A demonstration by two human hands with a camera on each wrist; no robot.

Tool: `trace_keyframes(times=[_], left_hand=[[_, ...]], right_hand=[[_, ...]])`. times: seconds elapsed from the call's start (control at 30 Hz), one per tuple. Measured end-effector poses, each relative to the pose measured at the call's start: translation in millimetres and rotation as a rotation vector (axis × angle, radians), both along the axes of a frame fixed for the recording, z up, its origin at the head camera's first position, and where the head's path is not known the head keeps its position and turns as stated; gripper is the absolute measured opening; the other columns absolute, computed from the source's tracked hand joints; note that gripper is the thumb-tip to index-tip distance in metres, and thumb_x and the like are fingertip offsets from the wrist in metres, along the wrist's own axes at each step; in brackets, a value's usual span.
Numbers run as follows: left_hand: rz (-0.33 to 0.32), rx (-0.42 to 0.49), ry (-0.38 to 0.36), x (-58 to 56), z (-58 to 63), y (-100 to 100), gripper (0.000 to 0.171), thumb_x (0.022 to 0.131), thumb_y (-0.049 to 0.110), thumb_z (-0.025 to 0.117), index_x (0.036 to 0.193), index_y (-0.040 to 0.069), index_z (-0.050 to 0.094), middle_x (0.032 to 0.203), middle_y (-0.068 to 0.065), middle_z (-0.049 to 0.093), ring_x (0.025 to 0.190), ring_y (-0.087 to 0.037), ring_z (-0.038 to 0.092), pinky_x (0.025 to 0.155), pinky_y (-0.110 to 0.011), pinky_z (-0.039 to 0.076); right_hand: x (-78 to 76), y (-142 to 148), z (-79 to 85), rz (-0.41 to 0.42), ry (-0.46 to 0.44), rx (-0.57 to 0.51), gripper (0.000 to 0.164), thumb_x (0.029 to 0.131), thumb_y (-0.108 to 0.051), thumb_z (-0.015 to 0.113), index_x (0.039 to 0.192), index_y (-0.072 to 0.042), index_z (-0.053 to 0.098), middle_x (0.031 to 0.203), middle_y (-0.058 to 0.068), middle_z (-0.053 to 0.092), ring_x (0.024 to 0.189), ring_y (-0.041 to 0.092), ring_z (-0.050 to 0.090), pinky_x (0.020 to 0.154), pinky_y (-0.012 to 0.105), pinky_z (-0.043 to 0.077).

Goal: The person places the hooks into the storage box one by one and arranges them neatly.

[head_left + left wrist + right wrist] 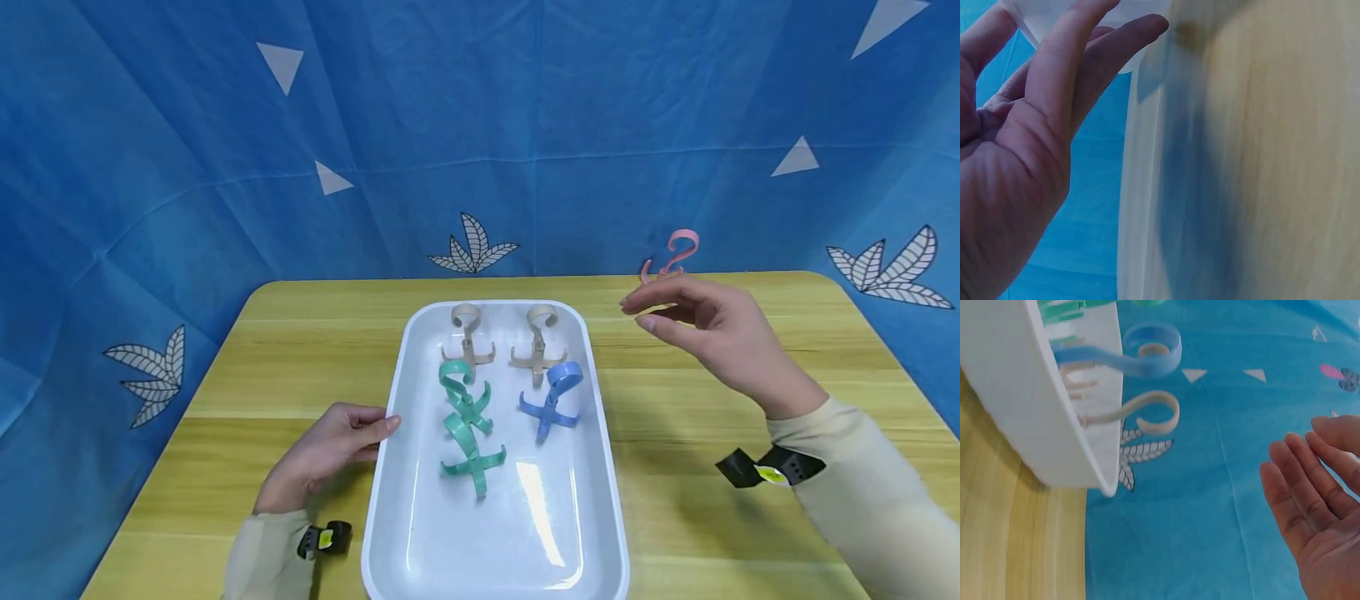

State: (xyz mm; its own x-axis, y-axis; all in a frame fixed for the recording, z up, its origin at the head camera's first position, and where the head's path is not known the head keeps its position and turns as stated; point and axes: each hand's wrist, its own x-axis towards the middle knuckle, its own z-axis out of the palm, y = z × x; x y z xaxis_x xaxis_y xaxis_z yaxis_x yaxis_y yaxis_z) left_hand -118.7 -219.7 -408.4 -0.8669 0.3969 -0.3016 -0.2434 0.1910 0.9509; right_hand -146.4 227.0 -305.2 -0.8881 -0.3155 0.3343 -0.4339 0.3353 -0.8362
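In the head view a white tray lies lengthwise on the wooden table. Inside it sit two beige pronged hooks, two green pronged hooks and a blue pronged hook, each with a curled top. My left hand grips the tray's left side, its thumb over the rim and its fingers outside. To the right, my right hand is raised above the table with relaxed fingers and holds nothing. Just beyond it stands a pink hook, its lower part hidden by the hand.
The wooden table ends at a blue cloth backdrop printed with white triangles and leaves. Black wrist straps sit over both light sleeves.
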Motion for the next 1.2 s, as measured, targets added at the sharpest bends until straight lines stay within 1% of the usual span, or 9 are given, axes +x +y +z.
trace_keyframes(times=[0.1, 0.33, 0.47, 0.63, 0.8, 0.9, 1.0, 1.1, 1.2], left_hand=[[0.0, -0.001, -0.001, -0.1, -0.2, 0, 0.05, 0.099, 0.022, 0.062, 0.129, -0.018, 0.053, 0.119, -0.027, 0.063, 0.102, -0.032, 0.067, 0.085, -0.043, 0.056], [-0.008, 0.003, 0.008, -0.9, -1.3, -1, 0.051, 0.1, 0.022, 0.062, 0.13, -0.017, 0.052, 0.119, -0.028, 0.062, 0.103, -0.032, 0.066, 0.086, -0.041, 0.056], [-0.007, 0.013, 0.006, -0.3, -1.5, -2, 0.05, 0.1, 0.022, 0.061, 0.129, -0.018, 0.052, 0.118, -0.028, 0.063, 0.102, -0.033, 0.067, 0.086, -0.042, 0.056], [-0.007, 0.004, 0.005, 0.2, -1.9, -3, 0.051, 0.1, 0.023, 0.062, 0.13, -0.017, 0.052, 0.12, -0.028, 0.062, 0.104, -0.033, 0.066, 0.086, -0.041, 0.056], [-0.005, -0.002, 0.005, -0.6, -0.9, -2, 0.051, 0.1, 0.023, 0.062, 0.13, -0.017, 0.052, 0.12, -0.027, 0.062, 0.105, -0.032, 0.066, 0.086, -0.041, 0.056], [0.003, 0.001, 0.004, -1.0, 0.2, -3, 0.051, 0.1, 0.023, 0.062, 0.13, -0.017, 0.052, 0.119, -0.027, 0.062, 0.104, -0.032, 0.066, 0.086, -0.041, 0.056], [0.008, -0.001, 0.009, -0.9, 1.0, -3, 0.051, 0.099, 0.023, 0.062, 0.13, -0.017, 0.053, 0.119, -0.027, 0.063, 0.103, -0.032, 0.067, 0.085, -0.041, 0.056], [-0.001, -0.003, 0.016, -0.3, 1.1, -4, 0.051, 0.1, 0.022, 0.062, 0.129, -0.018, 0.052, 0.118, -0.028, 0.063, 0.102, -0.032, 0.067, 0.085, -0.041, 0.056], [-0.014, 0.001, 0.017, 0.5, 0.8, -4, 0.05, 0.1, 0.021, 0.061, 0.129, -0.018, 0.052, 0.118, -0.029, 0.063, 0.102, -0.034, 0.067, 0.085, -0.041, 0.056]], right_hand=[[-3.9, 8, -1.8, -0.054, -0.034, 0.004, 0.024, 0.096, -0.004, 0.065, 0.12, -0.003, 0.067, 0.115, 0.008, 0.067, 0.104, 0.018, 0.064, 0.082, 0.02, 0.054], [-17.2, 29, -10.5, -0.112, -0.088, 0.007, 0.032, 0.097, -0.014, 0.065, 0.128, -0.004, 0.063, 0.121, 0.011, 0.063, 0.107, 0.017, 0.062, 0.085, 0.017, 0.053], [-23.2, 37, -15.9, -0.153, -0.082, 0.002, 0.035, 0.097, -0.012, 0.065, 0.13, -0.003, 0.061, 0.125, 0.008, 0.061, 0.112, 0.015, 0.059, 0.085, 0.015, 0.051], [-32.8, 46, -22.8, -0.237, -0.05, 0.004, 0.039, 0.098, -0.018, 0.064, 0.135, -0.008, 0.059, 0.129, 0.001, 0.06, 0.119, 0.011, 0.053, 0.086, 0.011, 0.047], [-48.3, 54, -29.8, -0.3, -0.032, -0.045, 0.043, 0.097, -0.017, 0.065, 0.138, -0.009, 0.057, 0.137, 0.003, 0.056, 0.122, 0.009, 0.052, 0.089, 0.01, 0.046], [-59.3, 59, -34.2, -0.343, -0.034, -0.038, 0.046, 0.096, -0.019, 0.066, 0.14, -0.01, 0.056, 0.139, 0.003, 0.053, 0.125, 0.012, 0.051, 0.094, 0.011, 0.044], [-69.4, 64, -39.0, -0.381, -0.049, -0.018, 0.049, 0.096, -0.024, 0.066, 0.143, -0.012, 0.053, 0.141, 0.004, 0.049, 0.132, 0.014, 0.045, 0.103, 0.015, 0.038], [-79.3, 70, -43.5, -0.404, -0.06, 0.01, 0.052, 0.096, -0.028, 0.065, 0.144, -0.014, 0.051, 0.144, 0.005, 0.046, 0.137, 0.017, 0.039, 0.111, 0.024, 0.033], [-89.7, 76, -46.6, -0.421, -0.081, 0.042, 0.055, 0.096, -0.033, 0.065, 0.146, -0.015, 0.05, 0.147, 0.005, 0.043, 0.139, 0.02, 0.037, 0.114, 0.034, 0.03]])
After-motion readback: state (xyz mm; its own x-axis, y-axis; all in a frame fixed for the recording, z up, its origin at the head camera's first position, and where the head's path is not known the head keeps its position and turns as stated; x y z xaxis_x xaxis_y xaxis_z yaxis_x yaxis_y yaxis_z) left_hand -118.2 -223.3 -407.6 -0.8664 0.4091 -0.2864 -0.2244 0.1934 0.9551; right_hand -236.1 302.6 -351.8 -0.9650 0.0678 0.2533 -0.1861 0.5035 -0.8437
